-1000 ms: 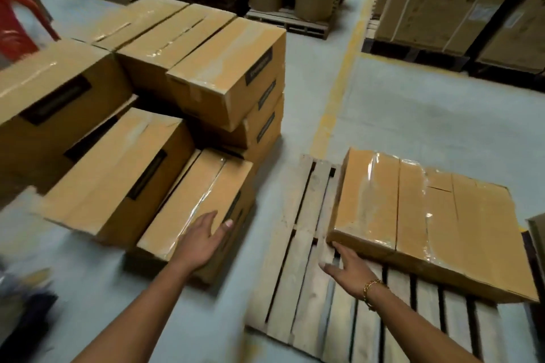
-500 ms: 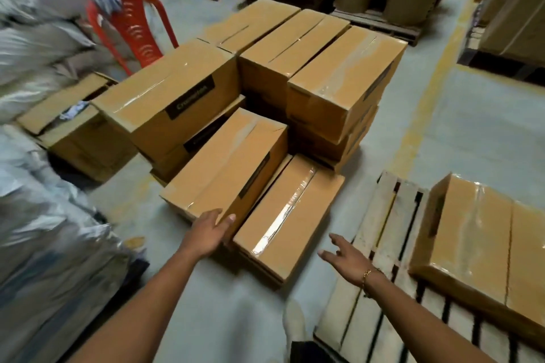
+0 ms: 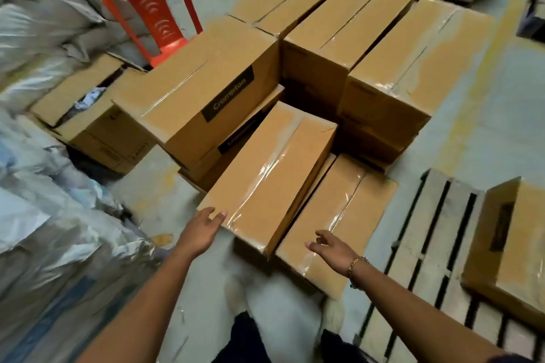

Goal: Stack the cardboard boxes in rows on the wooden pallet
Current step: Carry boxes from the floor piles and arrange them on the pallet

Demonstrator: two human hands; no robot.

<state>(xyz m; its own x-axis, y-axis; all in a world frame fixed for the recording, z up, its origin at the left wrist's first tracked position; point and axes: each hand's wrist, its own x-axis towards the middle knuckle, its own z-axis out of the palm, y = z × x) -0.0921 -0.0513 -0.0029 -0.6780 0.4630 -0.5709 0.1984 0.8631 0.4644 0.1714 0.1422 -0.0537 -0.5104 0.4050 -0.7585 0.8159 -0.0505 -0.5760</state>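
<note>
Left hand [image 3: 203,230] and right hand [image 3: 333,247] reach forward — fingers extended (arms bare).

Gold bracelet [image 3: 357,265]; perhaps dark trousers [image 3: 247,339]

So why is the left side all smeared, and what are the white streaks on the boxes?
Head view: motion blur smears the sacks at left; the white streaks are light glaring off clear tape on the tilted box and the low box beside it; the labelled box at centre stays sharp enough to read.
</note>
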